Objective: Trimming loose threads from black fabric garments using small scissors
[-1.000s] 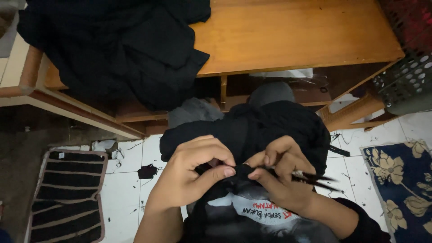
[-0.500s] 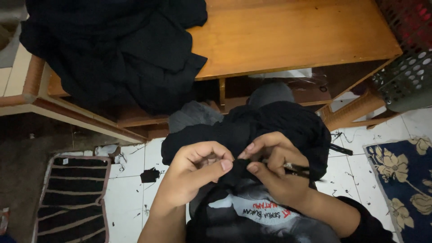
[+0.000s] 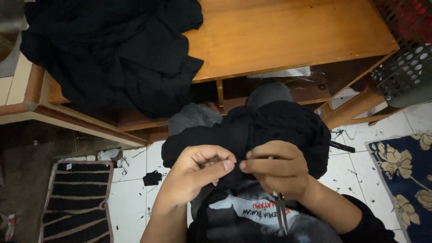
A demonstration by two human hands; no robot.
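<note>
The 2 hands meet at the middle of the view, fingertips almost touching. The left hand point(image 3: 198, 173) pinches a fold of the black garment point(image 3: 265, 130) between thumb and forefinger. The right hand point(image 3: 276, 171) pinches the same fold just beside it, and it also keeps small metal scissors point(image 3: 281, 213) under its fingers, the blades pointing near, toward the person's body.

Compared with 1 second ago, the hands have come closer together and a little lower, and the scissors have turned from pointing right to pointing down. I judge that the cutting is paused and the fingers now work on a small spot, perhaps a loose thread, though the thread itself is too fine to see.

The garment lies bunched on the person's lap, soft and matte, with a ribbed knitted look. Farther away, a second pile of black cloth point(image 3: 112, 54) covers the left part of the smooth wooden worktop point(image 3: 292, 36). On the tiled floor point(image 3: 130, 198) lie small black scraps, a striped mat point(image 3: 76, 202) at left and a flowered blue rug point(image 3: 405, 180) at right.
</note>
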